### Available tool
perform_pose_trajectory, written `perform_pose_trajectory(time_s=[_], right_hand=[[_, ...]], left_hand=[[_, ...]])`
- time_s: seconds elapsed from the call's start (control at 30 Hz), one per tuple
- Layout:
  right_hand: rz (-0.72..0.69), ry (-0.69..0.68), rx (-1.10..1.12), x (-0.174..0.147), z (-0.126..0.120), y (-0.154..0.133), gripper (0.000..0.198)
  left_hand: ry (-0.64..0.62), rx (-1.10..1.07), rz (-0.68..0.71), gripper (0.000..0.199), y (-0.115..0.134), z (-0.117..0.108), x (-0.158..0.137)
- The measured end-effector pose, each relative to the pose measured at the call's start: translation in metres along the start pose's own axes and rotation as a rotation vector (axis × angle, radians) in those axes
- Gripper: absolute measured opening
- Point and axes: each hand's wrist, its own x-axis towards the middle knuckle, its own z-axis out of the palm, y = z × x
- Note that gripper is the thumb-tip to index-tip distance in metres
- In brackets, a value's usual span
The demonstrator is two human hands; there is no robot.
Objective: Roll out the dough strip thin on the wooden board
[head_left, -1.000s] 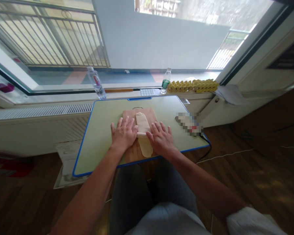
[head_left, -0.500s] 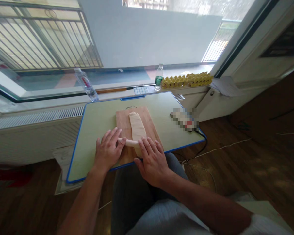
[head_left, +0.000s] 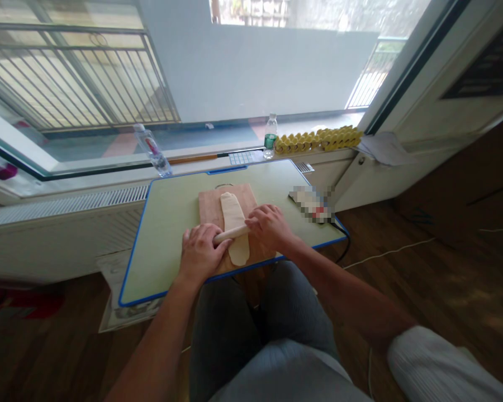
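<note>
A long flat strip of pale dough lies lengthwise on a wooden board, which sits on a green table with a blue rim. A thin wooden rolling pin lies across the near part of the dough, tilted slightly. My left hand is curled around the pin's left end. My right hand is closed over its right end. Both hands hide the pin's tips.
A blurred flat object lies at the table's right side with a black cable running off the edge. On the window ledge stand two plastic bottles, a long wooden stick and yellow egg trays. My legs are under the table.
My hands went from lying flat on the pin to curling around its ends. The pin rolled toward me along the dough, then back a little, and now sits tilted.
</note>
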Motion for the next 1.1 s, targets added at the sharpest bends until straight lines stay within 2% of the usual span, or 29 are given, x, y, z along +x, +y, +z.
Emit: perform_pose_trajectory(time_s=[0.13, 0.23, 0.33, 0.4, 0.47, 0.57, 0.73, 0.83, 0.93, 1.1], right_hand=[[0.059, -0.045, -0.095, 0.024, 0.009, 0.002, 0.039], [0.109, -0.073, -0.145, 0.04, 0.017, -0.001, 0.051], [0.157, -0.128, -0.143, 0.053, 0.022, -0.001, 0.059], [0.165, -0.159, -0.143, 0.056, 0.022, -0.001, 0.063], [0.156, -0.156, -0.155, 0.053, 0.021, -0.001, 0.065], [0.148, -0.132, -0.174, 0.035, 0.019, -0.002, 0.066], [0.15, -0.102, -0.17, -0.016, 0.012, -0.007, 0.07], [0.15, -0.096, -0.167, -0.033, 0.011, -0.008, 0.071], [0.158, -0.098, -0.16, -0.022, 0.015, -0.008, 0.071], [0.176, -0.105, -0.151, 0.029, 0.024, -0.01, 0.07]], left_hand=[[0.028, -0.019, -0.066, 0.033, 0.003, 0.003, 0.008], [0.039, 0.008, -0.197, 0.043, 0.005, 0.001, 0.022], [-0.025, 0.092, -0.333, 0.052, 0.009, -0.001, 0.037], [-0.098, 0.135, -0.363, 0.057, 0.01, -0.001, 0.042], [-0.156, 0.152, -0.352, 0.06, 0.011, -0.001, 0.042], [-0.166, 0.17, -0.302, 0.062, 0.015, 0.001, 0.03], [-0.071, 0.165, -0.168, 0.065, 0.032, 0.006, -0.016], [-0.012, 0.137, -0.125, 0.066, 0.043, 0.009, -0.04], [0.011, 0.126, -0.13, 0.066, 0.042, 0.01, -0.038], [-0.086, 0.151, -0.217, 0.065, 0.02, 0.004, 0.012]])
